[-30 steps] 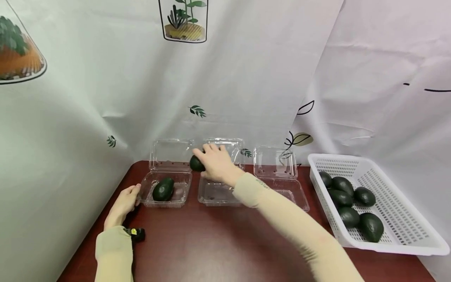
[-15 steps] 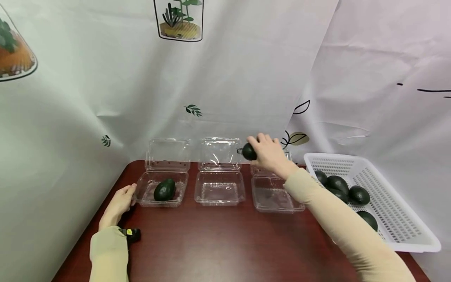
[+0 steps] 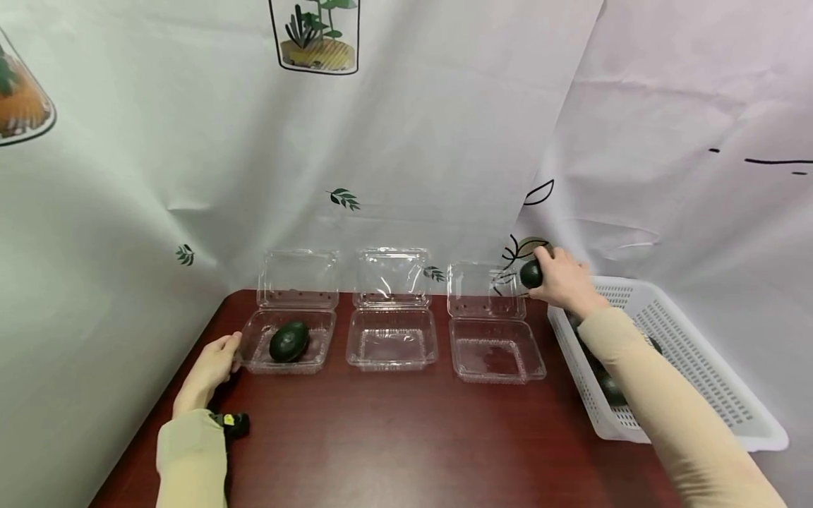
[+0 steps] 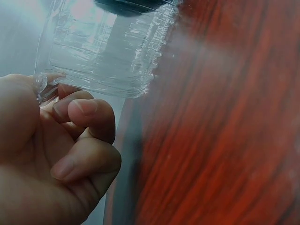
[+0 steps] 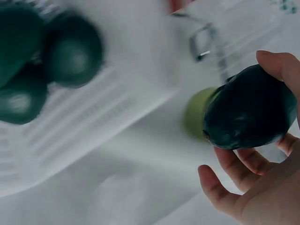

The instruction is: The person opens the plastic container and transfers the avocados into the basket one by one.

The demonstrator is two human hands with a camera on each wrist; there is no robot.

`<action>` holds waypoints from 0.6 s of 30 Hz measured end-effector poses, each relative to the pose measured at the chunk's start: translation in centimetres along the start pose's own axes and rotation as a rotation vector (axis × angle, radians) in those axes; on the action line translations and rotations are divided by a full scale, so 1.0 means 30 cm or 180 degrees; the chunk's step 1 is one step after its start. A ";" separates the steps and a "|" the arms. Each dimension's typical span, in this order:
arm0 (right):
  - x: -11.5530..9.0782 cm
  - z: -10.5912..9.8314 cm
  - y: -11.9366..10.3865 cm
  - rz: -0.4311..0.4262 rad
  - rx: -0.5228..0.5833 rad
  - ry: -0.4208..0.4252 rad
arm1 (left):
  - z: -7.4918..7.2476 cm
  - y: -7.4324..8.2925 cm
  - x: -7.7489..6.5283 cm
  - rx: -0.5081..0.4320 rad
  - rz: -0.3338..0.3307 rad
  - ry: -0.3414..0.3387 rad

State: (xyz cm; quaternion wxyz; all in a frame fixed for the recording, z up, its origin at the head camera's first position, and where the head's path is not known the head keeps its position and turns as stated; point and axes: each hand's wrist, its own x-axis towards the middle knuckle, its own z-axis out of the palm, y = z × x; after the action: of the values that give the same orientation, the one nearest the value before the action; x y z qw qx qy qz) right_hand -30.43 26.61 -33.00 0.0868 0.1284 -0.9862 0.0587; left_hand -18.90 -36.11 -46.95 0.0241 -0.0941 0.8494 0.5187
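My right hand holds a dark green avocado in the air, just left of the white basket's back corner; in the right wrist view the fingers and thumb wrap the avocado. At the far left, my left hand pinches the side rim of the left clear clamshell box. That grip shows in the left wrist view, with thumb and curled fingers at the edge of the plastic box. One avocado lies inside this box, whose lid stands raised.
Two more clear boxes, the middle one and the right one, stand with lids raised on the red-brown table. A white perforated basket at the right holds several avocados, partly behind my right arm. Patterned cloth hangs behind.
My right hand has carried its avocado rightward, from above the middle box past the right box to the basket. The left hand keeps its grip on the left box. The view shifted slightly.
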 end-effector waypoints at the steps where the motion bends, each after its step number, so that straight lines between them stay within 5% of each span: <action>1: -0.008 0.001 0.027 0.0050 0.0013 -0.0007 | 0.000 0.001 0.000 0.0002 0.0001 0.0001; 8: -0.075 0.022 0.170 0.0372 -0.0061 -0.0211 | -0.012 -0.007 -0.013 0.0050 -0.0020 -0.0016; 18: -0.134 0.063 0.302 0.0481 -0.0182 -0.0409 | -0.004 -0.002 -0.002 0.0046 0.0003 -0.0023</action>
State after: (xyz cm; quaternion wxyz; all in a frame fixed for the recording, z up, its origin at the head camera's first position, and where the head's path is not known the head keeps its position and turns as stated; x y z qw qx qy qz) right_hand -29.28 36.01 -36.45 0.0223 0.0545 -0.9979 0.0285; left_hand -18.83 -36.22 -46.93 0.0276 -0.0916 0.8531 0.5129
